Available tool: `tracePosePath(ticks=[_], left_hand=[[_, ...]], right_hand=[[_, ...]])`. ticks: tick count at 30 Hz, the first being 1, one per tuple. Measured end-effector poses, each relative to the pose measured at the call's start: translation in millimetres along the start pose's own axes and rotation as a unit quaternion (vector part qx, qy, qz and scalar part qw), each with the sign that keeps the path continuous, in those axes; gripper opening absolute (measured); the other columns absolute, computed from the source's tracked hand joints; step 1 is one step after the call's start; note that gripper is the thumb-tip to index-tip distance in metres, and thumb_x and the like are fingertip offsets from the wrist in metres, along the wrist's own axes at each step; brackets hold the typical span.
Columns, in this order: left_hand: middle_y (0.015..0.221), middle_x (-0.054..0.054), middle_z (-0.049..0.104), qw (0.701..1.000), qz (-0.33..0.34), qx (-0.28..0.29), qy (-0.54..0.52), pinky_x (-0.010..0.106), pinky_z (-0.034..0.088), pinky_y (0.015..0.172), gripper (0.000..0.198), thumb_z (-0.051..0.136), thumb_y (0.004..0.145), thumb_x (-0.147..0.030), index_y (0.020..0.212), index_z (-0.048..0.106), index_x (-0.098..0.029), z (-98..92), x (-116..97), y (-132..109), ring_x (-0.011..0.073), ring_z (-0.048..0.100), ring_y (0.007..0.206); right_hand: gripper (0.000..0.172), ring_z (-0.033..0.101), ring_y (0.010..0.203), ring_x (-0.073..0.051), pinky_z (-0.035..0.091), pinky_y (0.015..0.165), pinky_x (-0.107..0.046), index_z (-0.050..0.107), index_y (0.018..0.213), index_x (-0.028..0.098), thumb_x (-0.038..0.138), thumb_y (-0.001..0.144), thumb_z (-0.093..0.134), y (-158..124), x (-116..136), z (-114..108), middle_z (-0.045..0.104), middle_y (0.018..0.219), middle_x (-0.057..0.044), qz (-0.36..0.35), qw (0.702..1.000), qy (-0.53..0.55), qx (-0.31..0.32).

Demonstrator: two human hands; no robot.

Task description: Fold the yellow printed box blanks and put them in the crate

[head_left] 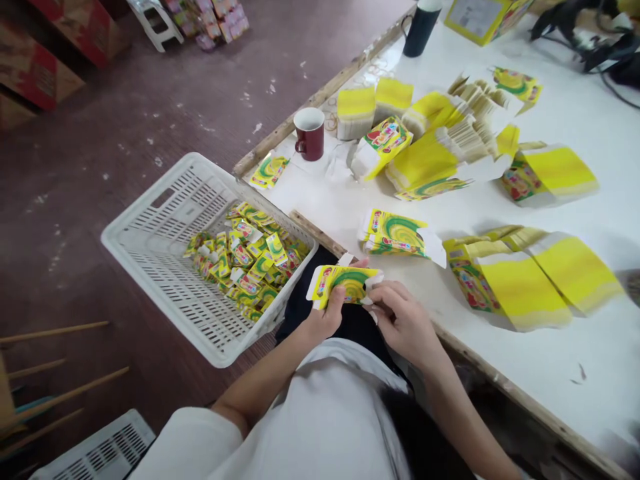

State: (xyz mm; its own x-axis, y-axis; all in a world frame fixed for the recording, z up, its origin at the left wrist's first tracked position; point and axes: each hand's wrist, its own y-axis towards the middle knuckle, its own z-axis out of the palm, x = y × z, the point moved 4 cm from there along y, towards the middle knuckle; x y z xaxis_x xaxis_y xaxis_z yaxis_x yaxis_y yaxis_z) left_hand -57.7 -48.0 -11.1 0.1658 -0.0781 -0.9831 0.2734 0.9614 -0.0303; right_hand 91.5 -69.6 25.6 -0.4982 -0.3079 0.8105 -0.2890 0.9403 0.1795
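Note:
Both my hands hold one small yellow-and-green printed carton [346, 283] just off the near edge of the white table [575, 360]. My left hand [325, 319] grips its left end, thumb on the printed face. My right hand [400, 317] is closed on its right end, fingers at the white flap. A short stack of flat cartons [397, 235] lies on the table right behind the held one. A white slatted basket [165, 263] stands to my left with several folded cartons [245, 257] heaped in it.
Bundles of flat yellow cartons [520, 287] and fanned stacks [450, 137] cover the table. A dark red mug [309, 133] and a dark cup [421, 27] stand along the far edge. Cardboard boxes [40, 67], a white stool [155, 23] and wooden sticks [55, 393] are on the floor.

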Motion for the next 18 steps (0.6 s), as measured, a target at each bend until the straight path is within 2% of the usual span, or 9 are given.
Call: tracePosePath(ticks=[4,8,11,13,14,16,18], left_hand=[[0.123,0.012,0.075,0.999,-0.008,0.02,-0.032,0.049,0.04,0.123,0.062,0.044,0.098,-0.067,0.126,0.074,-0.021,-0.1,5.0,-1.2,0.0322,0.059,0.135],[0.108,0.012,0.077,0.981,-0.093,-0.032,-0.165,0.048,0.053,0.106,0.058,0.055,0.091,-0.07,0.114,0.075,-0.02,-0.8,12.5,-0.2,0.0328,0.067,0.121],[0.087,0.008,0.072,0.942,-0.119,-0.098,-0.297,0.043,0.059,0.086,0.059,0.065,0.08,-0.074,0.102,0.069,-0.02,-0.7,11.7,6.5,0.0295,0.072,0.1],[0.074,0.002,0.061,0.922,-0.102,-0.152,-0.342,0.036,0.058,0.076,0.055,0.069,0.075,-0.073,0.091,0.061,-0.022,-2.9,10.5,11.9,0.0211,0.068,0.078],[0.07,-0.002,0.054,0.919,-0.089,-0.177,-0.34,0.032,0.056,0.071,0.054,0.071,0.074,-0.073,0.086,0.057,-0.022,-5.0,10.1,13.8,0.0164,0.063,0.068],[0.066,-0.005,0.044,0.933,-0.066,-0.21,-0.285,0.027,0.051,0.064,0.057,0.073,0.072,-0.074,0.079,0.049,-0.023,-10.2,8.6,15.7,0.0106,0.05,0.057],[0.068,-0.006,0.046,0.952,-0.055,-0.212,-0.212,0.025,0.049,0.062,0.059,0.078,0.068,-0.073,0.079,0.05,-0.022,-15.5,5.1,15.1,0.0096,0.047,0.058]], right_hand=[[0.011,0.057,0.079,-0.017,0.05,0.071,-0.031,0.053,0.091,0.025,0.021,0.091,0.063,0.8,-12.8,7.8,0.057,0.091,-0.002,0.075,0.985,0.155,0.005],[0.018,0.055,0.072,-0.015,0.049,0.067,-0.029,0.054,0.095,0.024,0.032,0.089,0.07,0.0,-17.6,19.9,0.056,0.083,0.001,0.139,0.951,0.272,0.053],[0.018,0.056,0.075,-0.015,0.049,0.071,-0.03,0.057,0.095,0.023,0.029,0.086,0.071,0.1,-7.6,32.7,0.059,0.085,0.0,0.12,0.961,0.238,0.075],[0.019,0.055,0.078,-0.016,0.048,0.073,-0.03,0.058,0.093,0.023,0.026,0.083,0.073,1.2,1.2,42.8,0.06,0.087,-0.001,0.091,0.973,0.197,0.077],[0.02,0.054,0.078,-0.016,0.048,0.072,-0.03,0.057,0.093,0.023,0.025,0.081,0.074,1.8,4.0,47.7,0.06,0.088,-0.001,0.087,0.977,0.182,0.073],[0.02,0.055,0.077,-0.016,0.048,0.071,-0.029,0.055,0.091,0.023,0.022,0.08,0.072,3.3,3.9,54.8,0.06,0.086,0.0,0.111,0.978,0.167,0.049],[0.02,0.056,0.073,-0.015,0.048,0.068,-0.028,0.053,0.093,0.024,0.021,0.081,0.069,4.4,-2.1,56.2,0.059,0.083,0.002,0.147,0.974,0.174,0.006]])
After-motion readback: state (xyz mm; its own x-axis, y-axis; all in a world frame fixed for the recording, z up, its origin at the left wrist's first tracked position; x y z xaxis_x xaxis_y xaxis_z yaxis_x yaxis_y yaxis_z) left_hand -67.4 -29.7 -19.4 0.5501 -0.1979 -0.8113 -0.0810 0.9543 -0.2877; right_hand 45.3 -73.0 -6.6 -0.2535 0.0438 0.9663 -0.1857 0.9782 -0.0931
